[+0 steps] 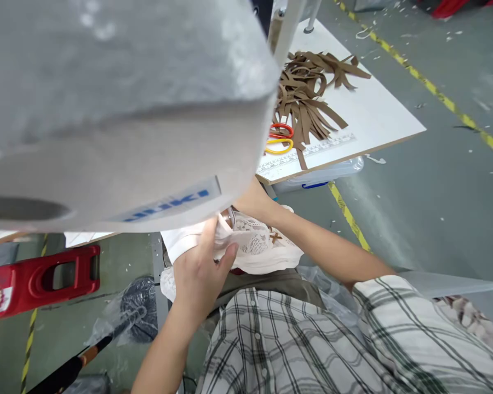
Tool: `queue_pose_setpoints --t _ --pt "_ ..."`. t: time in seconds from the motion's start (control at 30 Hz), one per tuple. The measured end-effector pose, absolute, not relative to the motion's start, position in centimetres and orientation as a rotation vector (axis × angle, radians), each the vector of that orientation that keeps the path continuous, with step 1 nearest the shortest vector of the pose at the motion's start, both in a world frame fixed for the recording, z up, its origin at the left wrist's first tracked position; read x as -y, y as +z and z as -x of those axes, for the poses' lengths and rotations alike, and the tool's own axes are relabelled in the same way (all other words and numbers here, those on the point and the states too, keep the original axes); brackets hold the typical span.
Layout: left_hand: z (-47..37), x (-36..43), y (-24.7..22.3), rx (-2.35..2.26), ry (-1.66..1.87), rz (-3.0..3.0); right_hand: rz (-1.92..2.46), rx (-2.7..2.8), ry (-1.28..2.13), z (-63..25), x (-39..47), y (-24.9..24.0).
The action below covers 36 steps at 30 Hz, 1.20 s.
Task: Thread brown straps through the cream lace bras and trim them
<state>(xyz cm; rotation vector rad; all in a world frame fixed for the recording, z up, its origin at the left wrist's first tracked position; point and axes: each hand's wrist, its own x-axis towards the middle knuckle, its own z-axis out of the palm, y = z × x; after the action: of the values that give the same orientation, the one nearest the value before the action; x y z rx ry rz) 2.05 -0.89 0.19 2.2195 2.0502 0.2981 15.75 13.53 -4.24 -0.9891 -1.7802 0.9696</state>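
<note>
White lace fabric (267, 254) with a small brown bow lies over my lap, beneath the large head of a JUKI sewing machine (119, 158). My left hand (201, 268) rests on the white fabric at its left side, the index finger reaching up under the machine and the thumb bent over the cloth. That hand's grip is partly hidden, but the cloth lies under its fingers. Beside the machine's lower right edge is my right hand (250, 198); its fingers are hidden behind the machine head. A small metal part (231, 216) shows between the hands.
On the white table (382, 117) at the right are brown fabric strips (312, 93), red and yellow scissor handles (281, 138) and a ruler (324, 146). A clear plastic box (337, 168) sits below it. A red stool (45, 279) stands at the left.
</note>
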Motion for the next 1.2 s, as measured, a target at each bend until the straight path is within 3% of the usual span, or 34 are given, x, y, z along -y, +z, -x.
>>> queue_pose_setpoints --t 0.47,0.67,0.87,1.2 --pt "-0.3 1.0 -1.1 -1.928 0.417 -2.169 1.041 1.385 1.246 -17.6 -8.8 -5.5" --pt "0.1 1.5 -3.0 -1.892 0.704 -2.21 1.142 1.458 1.18 -17.5 -5.8 -4.4" --pt "-0.4 3.9 -4.7 -1.734 0.698 -2.26 1.312 1.654 1.044 -17.8 -2.6 -3.7" --pt "-1.9 8.2 -5.4 -1.41 0.744 -2.339 1.059 1.081 1.536 -17.6 1.4 -5.9"
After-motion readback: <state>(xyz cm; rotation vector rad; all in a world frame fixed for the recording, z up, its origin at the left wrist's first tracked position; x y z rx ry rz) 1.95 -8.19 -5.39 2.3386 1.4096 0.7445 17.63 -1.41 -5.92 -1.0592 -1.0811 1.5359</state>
